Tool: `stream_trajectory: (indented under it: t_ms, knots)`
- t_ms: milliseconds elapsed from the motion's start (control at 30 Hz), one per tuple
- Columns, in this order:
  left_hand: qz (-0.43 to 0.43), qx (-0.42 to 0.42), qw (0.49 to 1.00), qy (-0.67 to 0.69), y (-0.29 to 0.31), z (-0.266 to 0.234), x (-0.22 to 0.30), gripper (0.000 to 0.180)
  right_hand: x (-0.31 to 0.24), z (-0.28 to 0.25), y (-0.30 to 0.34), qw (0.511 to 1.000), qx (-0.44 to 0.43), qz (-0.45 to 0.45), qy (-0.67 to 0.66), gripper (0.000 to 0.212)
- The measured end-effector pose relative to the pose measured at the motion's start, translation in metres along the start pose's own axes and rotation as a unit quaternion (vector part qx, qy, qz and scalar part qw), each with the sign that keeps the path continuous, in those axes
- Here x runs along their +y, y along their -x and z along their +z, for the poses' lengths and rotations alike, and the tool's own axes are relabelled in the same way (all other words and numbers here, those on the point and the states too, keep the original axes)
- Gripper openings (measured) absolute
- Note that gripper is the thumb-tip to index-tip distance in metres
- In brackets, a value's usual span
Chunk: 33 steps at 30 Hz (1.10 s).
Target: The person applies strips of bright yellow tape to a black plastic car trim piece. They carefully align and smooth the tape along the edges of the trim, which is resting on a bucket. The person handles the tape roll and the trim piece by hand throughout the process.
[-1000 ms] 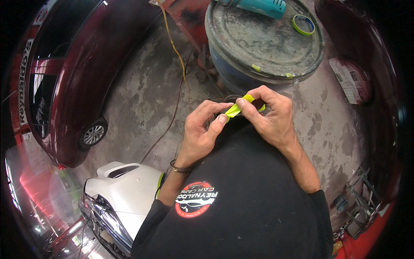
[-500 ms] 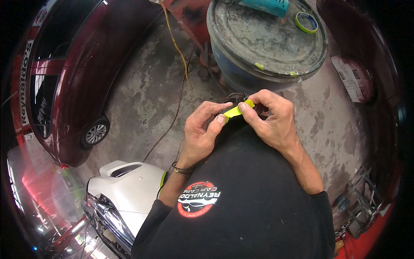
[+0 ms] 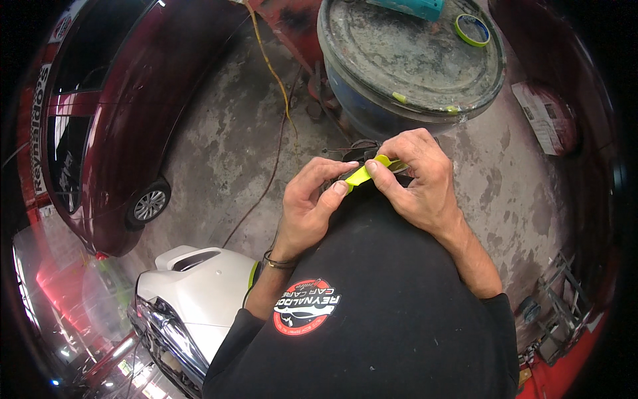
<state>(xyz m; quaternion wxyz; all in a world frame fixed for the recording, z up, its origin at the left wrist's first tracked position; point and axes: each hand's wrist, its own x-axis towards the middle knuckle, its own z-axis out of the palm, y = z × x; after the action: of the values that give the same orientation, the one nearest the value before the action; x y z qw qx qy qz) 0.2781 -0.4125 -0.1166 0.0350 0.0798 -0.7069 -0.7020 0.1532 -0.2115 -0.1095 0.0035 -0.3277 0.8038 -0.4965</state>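
plainly, both hands are taken up: the left hand [image 3: 307, 206] has its thumb on the near-left end of a yellow-green strip [image 3: 359, 177], index fingertip close to the far edge, while the right hand [image 3: 422, 183] pinches the other end between thumb and curled fingers. the strip spans the narrow gap between the thumbs, just in front of the dark shirt [image 3: 392, 286]. it looks like tape, so i'd judge it very light, soft and floppy, apt to crease, curl or stick to skin, and easy to tear. a light pinch by the ends or edges should suit it best, leaving the middle flat. whether one face is sticky, i can't tell.

beyond the right hand stands a drum [image 3: 405, 66], two small yellow-green scraps [image 3: 399, 97] [image 3: 452, 109] by its near rim, a tape roll [image 3: 473, 42] farther out, and part of a teal tool [image 3: 415, 8] past that. outward from the left hand are a white car part [image 3: 199, 282] and a dark red car [image 3: 126, 133].
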Motion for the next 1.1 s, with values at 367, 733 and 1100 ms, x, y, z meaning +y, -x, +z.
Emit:
stream_trajectory:
  t_ms: [367,733,1100]
  knots:
    - [0.005,0.009,1.000,-0.003,0.007,0.000,-0.004,0.032,0.007,-0.001,0.007,0.997,-0.044,0.021,-0.056,0.024]
    - [0.014,0.111,0.984,0.138,0.009,-0.016,-0.027,0.033,0.018,-0.010,-0.012,0.986,-0.132,-0.088,0.058,0.065]
    - [0.081,0.019,0.965,0.250,-0.014,-0.007,0.003,0.039,-0.007,-0.052,-0.039,0.979,-0.125,-0.113,0.115,0.060]
